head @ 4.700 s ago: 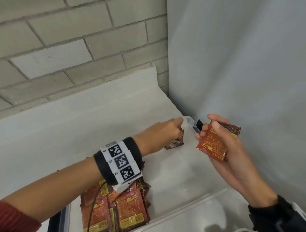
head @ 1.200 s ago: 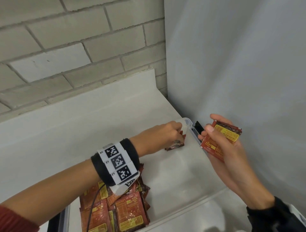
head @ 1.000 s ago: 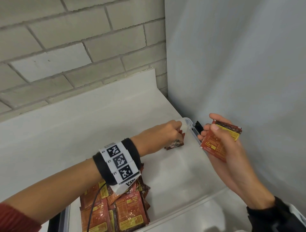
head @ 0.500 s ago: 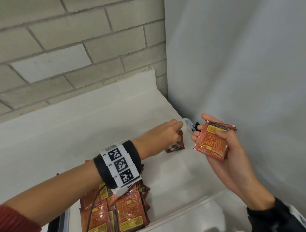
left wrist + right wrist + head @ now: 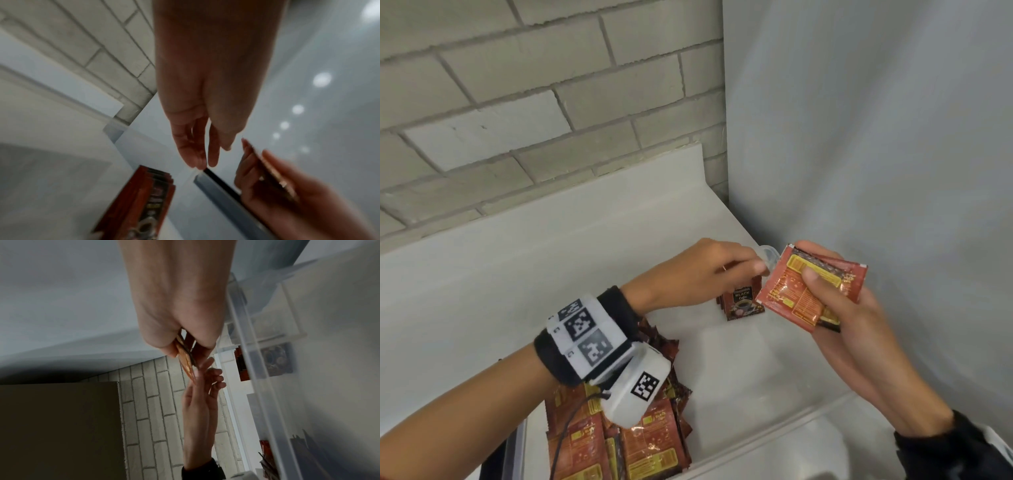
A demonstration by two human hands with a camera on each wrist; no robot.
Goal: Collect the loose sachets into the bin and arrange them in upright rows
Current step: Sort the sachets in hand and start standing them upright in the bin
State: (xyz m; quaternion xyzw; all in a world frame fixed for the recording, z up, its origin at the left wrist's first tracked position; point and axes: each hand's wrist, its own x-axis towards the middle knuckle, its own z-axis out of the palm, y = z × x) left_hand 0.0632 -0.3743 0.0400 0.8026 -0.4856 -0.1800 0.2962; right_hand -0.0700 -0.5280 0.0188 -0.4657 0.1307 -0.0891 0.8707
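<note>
R hand (image 5: 859,329) grips sachets (image 5: 808,291) over bin (image 5: 784,425) far right, L hand (image 5: 698,274) fingers loose, holding nothing, above upright sachets (image 5: 741,303)

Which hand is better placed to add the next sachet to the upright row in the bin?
Probably the right hand: it grips sachets beside the upright row; the left hand holds none.
</note>
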